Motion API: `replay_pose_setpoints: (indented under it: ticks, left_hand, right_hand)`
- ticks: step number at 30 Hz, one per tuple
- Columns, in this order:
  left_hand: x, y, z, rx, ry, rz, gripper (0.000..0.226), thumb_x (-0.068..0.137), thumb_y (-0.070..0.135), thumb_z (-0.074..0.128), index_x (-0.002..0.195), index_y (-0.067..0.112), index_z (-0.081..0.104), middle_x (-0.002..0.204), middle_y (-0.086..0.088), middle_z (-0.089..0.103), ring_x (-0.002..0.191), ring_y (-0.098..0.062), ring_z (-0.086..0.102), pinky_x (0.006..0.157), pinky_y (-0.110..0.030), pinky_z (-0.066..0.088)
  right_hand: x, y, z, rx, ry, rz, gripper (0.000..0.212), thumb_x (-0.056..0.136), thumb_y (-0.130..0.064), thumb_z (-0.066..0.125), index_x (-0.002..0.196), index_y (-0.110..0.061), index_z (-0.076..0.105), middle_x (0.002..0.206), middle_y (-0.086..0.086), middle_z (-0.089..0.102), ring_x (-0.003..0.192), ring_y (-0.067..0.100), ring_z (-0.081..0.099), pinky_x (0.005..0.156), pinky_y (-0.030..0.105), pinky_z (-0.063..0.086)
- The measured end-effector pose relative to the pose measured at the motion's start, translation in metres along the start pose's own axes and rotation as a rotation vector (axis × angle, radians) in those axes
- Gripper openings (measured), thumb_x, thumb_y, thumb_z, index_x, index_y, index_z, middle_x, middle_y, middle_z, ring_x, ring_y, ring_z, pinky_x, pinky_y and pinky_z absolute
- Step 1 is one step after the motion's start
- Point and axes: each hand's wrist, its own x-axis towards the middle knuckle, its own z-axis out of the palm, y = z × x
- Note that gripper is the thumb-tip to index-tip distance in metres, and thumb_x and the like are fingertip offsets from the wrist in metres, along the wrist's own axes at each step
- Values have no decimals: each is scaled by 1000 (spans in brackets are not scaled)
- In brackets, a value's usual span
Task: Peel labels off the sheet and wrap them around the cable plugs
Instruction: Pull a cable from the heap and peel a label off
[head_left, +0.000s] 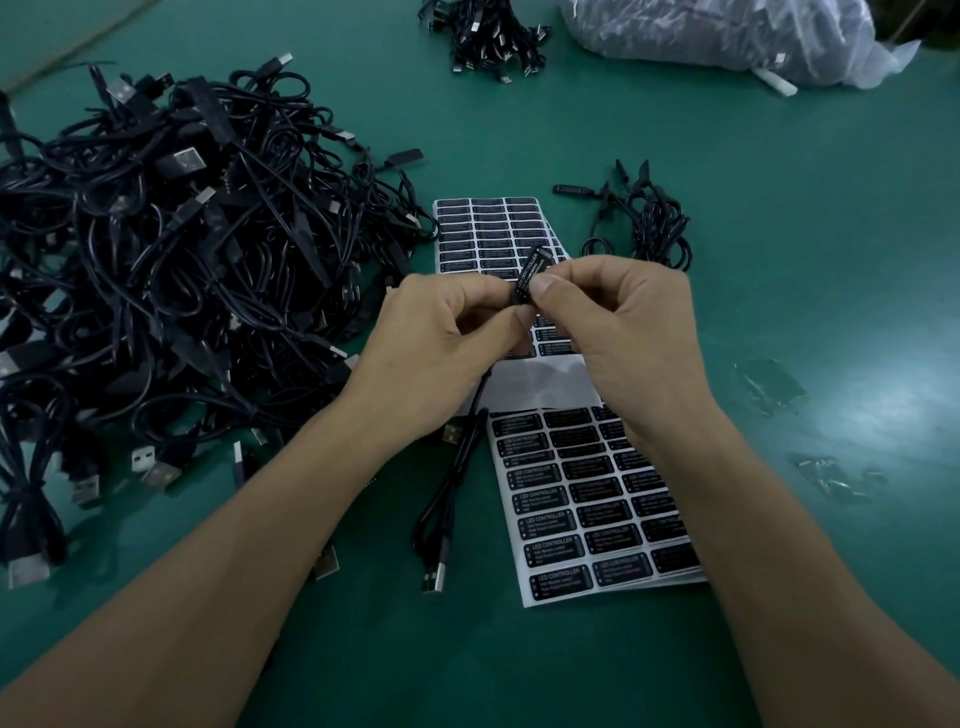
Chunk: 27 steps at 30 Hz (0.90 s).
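A black label printed "LED CONTROLLER" was shown at the centre of the frame, raised above the table and laid along a slim black cable plug, most of which was hidden under the label and behind fingertips. The lower end of the plug was pinched by the curled fingers and thumb of the left hand. The label was pressed on from the other side by the thumb and forefinger of the right hand, so both grips were closed tight on the same small piece. The plug's cable was seen hanging from under the left hand to the green table, touching the left edge of the near label sheet at lower centre. A second sheet lay beyond the hands, and a large tangled pile of cables filled the left of the frame. A small bundle lay at centre right. From here, the label could probably be set askew or creased if the plug were turned unevenly. Its edge might also be lifted by a fingertip caught on the adhesive. The slack cable, if tugged, could likely twist the plug mid-wrap or drag the near sheet.
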Motion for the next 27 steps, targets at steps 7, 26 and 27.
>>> replay_pose_setpoints:
  ticks: [7, 26, 27]
  left_hand:
    - [-1, 2, 2, -20, 46, 9, 24, 99, 25, 61, 89, 12, 78, 63, 10, 67, 59, -1, 59, 57, -17, 47]
    - [0, 1, 2, 37, 93, -34, 27, 97, 19, 61, 74, 12, 75, 60, 2, 67, 54, -3, 53, 55, -22, 44]
    - [0, 1, 2, 37, 93, -34, 27, 97, 20, 61, 75, 12, 75, 62, 0, 69, 55, -4, 53, 56, -23, 45]
  right_hand:
    - [-1, 2, 1, -22, 3, -16, 13, 90, -13, 71, 80, -20, 75, 75, 0, 75, 75, 20, 72, 73, 35, 62]
    - [-4, -2, 2, -58, 37, -68, 14, 85, -15, 75, 73, -23, 75, 67, -6, 73, 65, 15, 71, 64, 28, 60]
    - [-3, -2, 1, -54, 36, -62, 13, 84, -15, 75, 74, -22, 75, 68, -5, 73, 66, 16, 71, 66, 31, 62]
